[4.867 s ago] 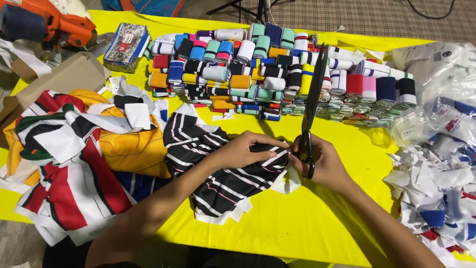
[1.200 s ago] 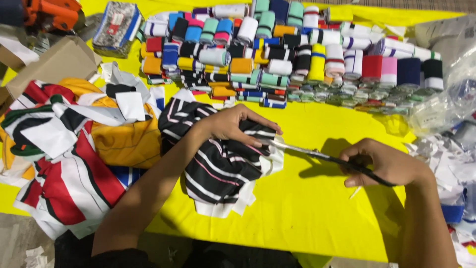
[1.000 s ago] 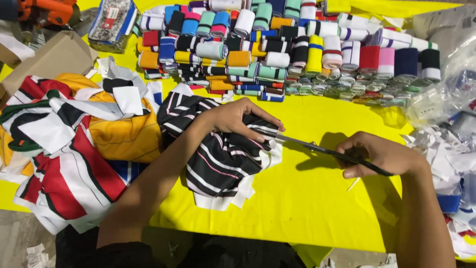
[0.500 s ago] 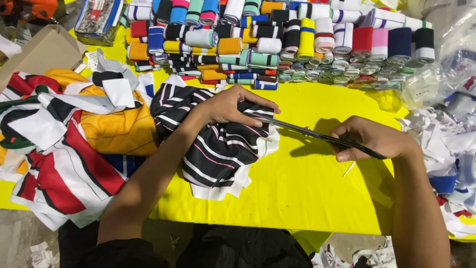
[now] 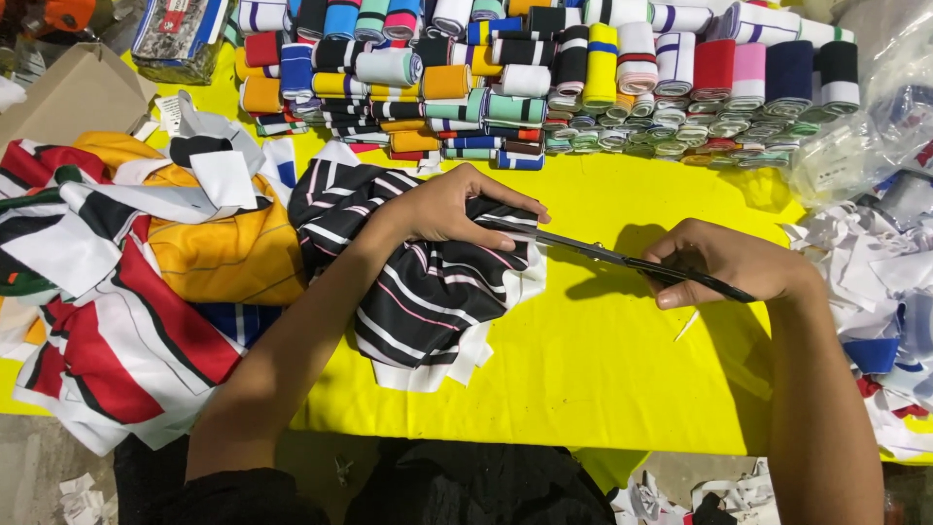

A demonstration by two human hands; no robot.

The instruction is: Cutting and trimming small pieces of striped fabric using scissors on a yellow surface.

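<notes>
Yellow cloth covers the table (image 5: 603,369), and against the earlier view the whole scene sits a little lower and nearer in the picture, while the hands keep almost the same pose. At the left edge a heap of red, white, black and orange cut fabric pieces (image 5: 126,282) lies as before, running out of view on the left so its full extent is cut off. Just right of it, near the table's middle, the black striped fabric (image 5: 428,282) lies bunched, and the left hand (image 5: 447,206) still presses flat on its upper part, fingers spread and slightly curled over the cloth; the fabric under the palm is hidden. From its right side the scissors (image 5: 622,261) reach in, blade tips touching the fabric edge below the fingertips, and whether the blades are parted is hard to make out. The right hand (image 5: 729,262) has its fingers closed through the handles, which it mostly covers. Along the far edge, rows of folded knit collars (image 5: 544,68) in many colours are cut off at the top. At the right edge lie white scraps (image 5: 875,262).
</notes>
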